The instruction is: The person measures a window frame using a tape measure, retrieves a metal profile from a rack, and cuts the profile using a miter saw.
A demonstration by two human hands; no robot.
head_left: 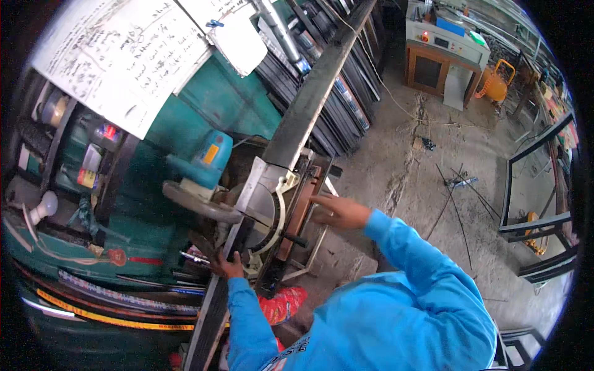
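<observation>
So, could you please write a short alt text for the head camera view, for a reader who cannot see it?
A person in blue sleeves stands at a cut-off saw in a workshop, left hand gripping a long dark metal bar laid through the saw, right hand open beside the vise. Handwritten papers hang above a green cabinet.

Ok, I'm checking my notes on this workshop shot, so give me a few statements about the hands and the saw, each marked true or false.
1. The left hand grips the long metal bar near the chop saw. True.
2. The right hand holds a hammer. False: it is open, reaching flat toward the saw's vise.
3. The saw's motor housing is blue. True.
4. The person's sleeves are red. False: they are blue.
5. The bar lies on the floor. False: it rests across the saw.
</observation>
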